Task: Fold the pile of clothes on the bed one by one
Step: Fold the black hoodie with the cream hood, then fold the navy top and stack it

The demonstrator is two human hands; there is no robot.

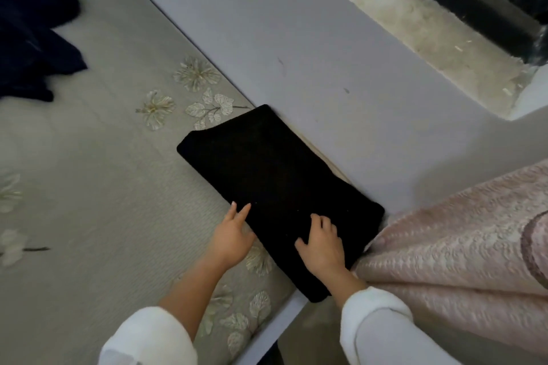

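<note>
The folded black knit garment [275, 187] lies on the grey embroidered bed [98, 187]; both hands rest flat on its near end, left hand [232, 234] and right hand [321, 243] open-fingered.

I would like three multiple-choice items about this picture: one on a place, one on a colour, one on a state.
1. Where does the navy pile lie?
A) at the far left of the bed
B) in a basket
C) on a chair

2. What colour is the blanket?
A) green
B) pink
C) yellow

3. How is the black cloth?
A) hanging
B) crumpled
C) folded flat

Answers:
1 A, it lies loose at the upper left.
2 B, its textured surface is pale pink.
3 C, it is a neat rectangle that the left hand and right hand touch.
</note>
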